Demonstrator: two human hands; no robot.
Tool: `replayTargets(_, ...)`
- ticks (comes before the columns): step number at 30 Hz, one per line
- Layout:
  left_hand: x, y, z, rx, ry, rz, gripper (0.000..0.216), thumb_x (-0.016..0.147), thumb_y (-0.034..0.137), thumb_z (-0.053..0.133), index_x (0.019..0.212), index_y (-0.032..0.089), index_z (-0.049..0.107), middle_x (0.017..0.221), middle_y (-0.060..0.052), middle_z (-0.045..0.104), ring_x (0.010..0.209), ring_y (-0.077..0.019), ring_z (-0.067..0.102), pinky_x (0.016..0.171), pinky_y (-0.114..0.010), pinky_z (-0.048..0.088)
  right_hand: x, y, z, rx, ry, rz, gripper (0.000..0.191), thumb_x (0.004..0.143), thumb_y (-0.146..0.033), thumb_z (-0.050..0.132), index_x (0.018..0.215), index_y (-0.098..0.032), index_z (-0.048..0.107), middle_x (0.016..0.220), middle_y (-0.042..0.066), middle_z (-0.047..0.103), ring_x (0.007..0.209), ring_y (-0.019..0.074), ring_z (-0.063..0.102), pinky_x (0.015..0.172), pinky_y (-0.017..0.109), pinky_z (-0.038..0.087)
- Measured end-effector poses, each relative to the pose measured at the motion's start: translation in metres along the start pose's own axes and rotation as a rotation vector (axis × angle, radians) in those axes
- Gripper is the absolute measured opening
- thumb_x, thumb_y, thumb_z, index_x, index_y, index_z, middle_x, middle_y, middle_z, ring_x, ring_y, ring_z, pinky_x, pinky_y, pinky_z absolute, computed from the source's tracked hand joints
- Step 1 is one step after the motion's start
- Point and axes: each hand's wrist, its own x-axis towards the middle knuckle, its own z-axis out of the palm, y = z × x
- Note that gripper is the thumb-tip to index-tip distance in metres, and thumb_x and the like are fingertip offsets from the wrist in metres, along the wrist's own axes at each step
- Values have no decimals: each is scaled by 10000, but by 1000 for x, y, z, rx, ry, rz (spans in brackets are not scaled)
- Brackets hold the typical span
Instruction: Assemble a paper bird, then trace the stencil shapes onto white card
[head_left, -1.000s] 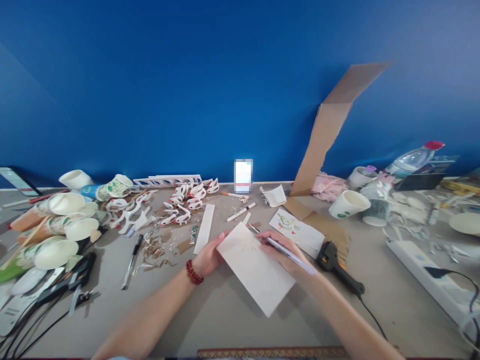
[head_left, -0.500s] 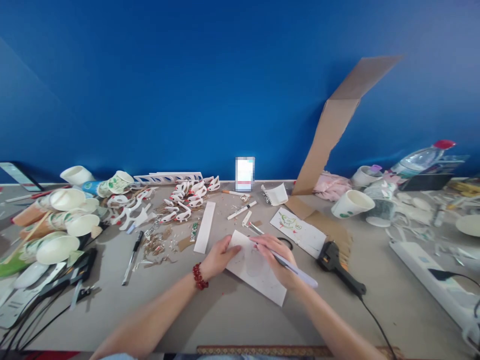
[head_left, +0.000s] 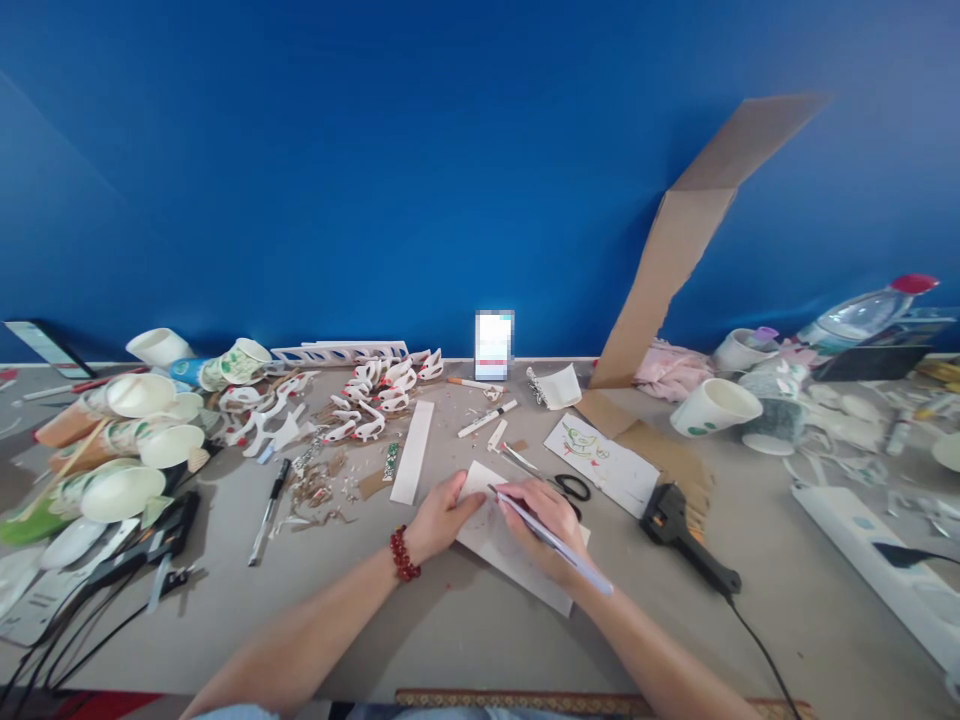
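A white card point(head_left: 510, 566) lies at a slant on the grey table before me. My left hand point(head_left: 439, 518) holds its upper left side, thumb on top; the fingers beyond the edge are partly hidden. Pinched in my right hand point(head_left: 541, 515) is a pale purple pen point(head_left: 562, 549), its tip at the upper part of the card. Faint marks show on the card, too pale to make out. Black-handled scissors point(head_left: 573, 487) lie just past my right hand. A white strip point(head_left: 412, 453) is left of the card, and a card with a green bird drawing point(head_left: 596, 452) is to the right.
A black glue gun point(head_left: 688, 543) with a cable lies right of the card, near a power strip point(head_left: 862, 565). Paper cups point(head_left: 124, 490) crowd the left. White bird-shaped cutouts point(head_left: 375, 395) and scraps lie at the back. A phone point(head_left: 494, 346) stands against the blue wall.
The pen has tilted and its tip has moved slightly left on the card, with my right hand shifting along. More of the scissors' handles shows. The camera view has shifted slightly.
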Motion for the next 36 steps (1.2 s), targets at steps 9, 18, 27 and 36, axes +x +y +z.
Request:
replayTargets(9,1,-3,-1,13,-7,12,329,834,499,618,870,173,638,780,-14,629,813,-203,551,776,-294,453,2,0,0,12,-36,-2,178,917,-213,532,1047,-249,647,889,56,712,793,210,664,739,334,523)
replayTargets(18,1,-5,0,11,6,5,349,814,529,632,829,180,623,764,-12,614,802,-202,543,756,-292,448,6,-6,-1,9,-29,3,161,921,-221,522,1016,-243,650,904,72,700,844,222,659,777,359,535)
replayTargets(27,2,-6,2,37,24,28,332,838,510,593,773,185,580,706,9,547,722,-176,492,693,-279,409,9,-13,0,-14,-33,28,164,922,-215,510,1029,-249,629,963,70,709,890,233,668,789,361,541)
replayTargets(36,0,-7,1,68,40,53,298,861,471,584,782,184,584,728,-4,570,728,-181,511,692,-284,418,15,-14,5,-19,-40,-38,161,945,-196,477,944,-242,632,919,75,710,864,236,662,784,379,538)
